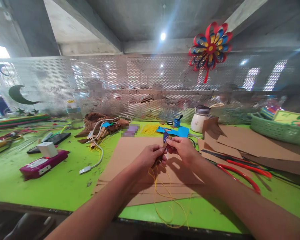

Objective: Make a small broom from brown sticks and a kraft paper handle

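Over the middle of the brown cardboard sheets [120, 156], my two hands meet. My left hand [151, 156] is closed around a small brown piece [164, 145] with a dark blue tip [165, 136]. Thumb and fingers of my right hand [181, 146] pinch at the upper end of the same piece. My fingers hide most of its shape. Yellow thread [156, 186] hangs from below my hands in loose loops, down across the cardboard to the table's front edge.
Red-handled scissors [240, 173] lie right of the cardboard, near more brown sheets [260, 140] and a green basket [277, 130]. Behind stand a white jug [200, 120] and blue paint pot [176, 122]. On the left are a purple tissue pack [43, 165] and a white cable [100, 156].
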`<action>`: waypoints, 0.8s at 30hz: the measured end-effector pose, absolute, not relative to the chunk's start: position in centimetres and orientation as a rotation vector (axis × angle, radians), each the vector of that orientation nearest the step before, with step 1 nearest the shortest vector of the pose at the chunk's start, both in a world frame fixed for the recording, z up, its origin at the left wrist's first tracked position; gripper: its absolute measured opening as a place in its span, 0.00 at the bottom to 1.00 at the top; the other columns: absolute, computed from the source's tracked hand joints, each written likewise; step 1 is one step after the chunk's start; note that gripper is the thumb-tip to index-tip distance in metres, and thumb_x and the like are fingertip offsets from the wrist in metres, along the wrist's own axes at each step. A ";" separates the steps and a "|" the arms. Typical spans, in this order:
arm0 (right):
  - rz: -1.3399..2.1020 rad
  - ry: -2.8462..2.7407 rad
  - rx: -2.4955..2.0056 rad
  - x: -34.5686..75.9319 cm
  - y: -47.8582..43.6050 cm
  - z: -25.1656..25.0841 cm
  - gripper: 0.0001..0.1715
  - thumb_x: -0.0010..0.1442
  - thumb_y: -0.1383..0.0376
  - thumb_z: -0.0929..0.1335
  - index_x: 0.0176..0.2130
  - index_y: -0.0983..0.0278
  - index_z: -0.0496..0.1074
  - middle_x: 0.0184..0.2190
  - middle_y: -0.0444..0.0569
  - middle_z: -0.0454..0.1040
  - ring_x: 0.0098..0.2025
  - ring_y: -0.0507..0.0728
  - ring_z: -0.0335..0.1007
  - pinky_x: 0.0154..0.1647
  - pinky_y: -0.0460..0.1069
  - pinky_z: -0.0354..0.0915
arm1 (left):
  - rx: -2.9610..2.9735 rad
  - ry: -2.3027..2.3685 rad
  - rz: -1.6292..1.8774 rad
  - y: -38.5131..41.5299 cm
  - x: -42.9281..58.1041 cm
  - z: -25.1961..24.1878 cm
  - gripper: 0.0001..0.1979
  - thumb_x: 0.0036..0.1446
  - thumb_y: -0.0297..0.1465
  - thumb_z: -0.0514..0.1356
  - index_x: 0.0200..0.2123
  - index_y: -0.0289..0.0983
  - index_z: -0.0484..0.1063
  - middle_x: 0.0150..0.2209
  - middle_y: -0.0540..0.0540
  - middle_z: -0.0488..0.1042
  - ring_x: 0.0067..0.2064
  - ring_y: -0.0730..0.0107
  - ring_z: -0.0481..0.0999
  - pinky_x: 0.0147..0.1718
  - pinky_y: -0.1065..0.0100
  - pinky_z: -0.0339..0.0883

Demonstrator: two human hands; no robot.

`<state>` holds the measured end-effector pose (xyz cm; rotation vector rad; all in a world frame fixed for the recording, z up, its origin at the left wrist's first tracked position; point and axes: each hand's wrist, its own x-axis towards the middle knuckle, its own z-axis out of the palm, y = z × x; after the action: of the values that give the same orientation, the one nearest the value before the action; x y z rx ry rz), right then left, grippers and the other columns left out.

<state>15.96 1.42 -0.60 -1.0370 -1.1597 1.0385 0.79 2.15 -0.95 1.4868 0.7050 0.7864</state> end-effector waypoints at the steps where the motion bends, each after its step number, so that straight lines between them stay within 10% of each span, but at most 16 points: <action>1: 1.038 -1.162 -1.038 16.0 1.4 -0.6 0.14 0.43 0.57 0.72 0.21 0.66 0.70 0.17 0.44 0.69 0.20 0.50 0.60 0.24 0.48 0.56 | 1.500 0.714 0.785 2.2 0.8 -1.0 0.12 0.53 0.38 0.57 0.28 0.33 0.67 0.24 0.47 0.70 0.22 0.75 0.70 0.20 0.73 0.59; 24: 1.190 -1.455 -0.978 16.3 0.1 1.3 0.14 0.47 0.58 0.72 0.26 0.68 0.73 0.20 0.42 0.70 0.22 0.48 0.61 0.27 0.47 0.58 | 1.283 0.536 0.718 1.8 0.4 0.0 0.11 0.51 0.29 0.58 0.35 0.28 0.73 0.32 0.37 0.76 0.32 0.66 0.76 0.38 0.64 0.68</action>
<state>16.34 0.09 1.27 -0.9776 -1.4550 1.1905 0.40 1.81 -0.01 1.2827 0.5364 0.7180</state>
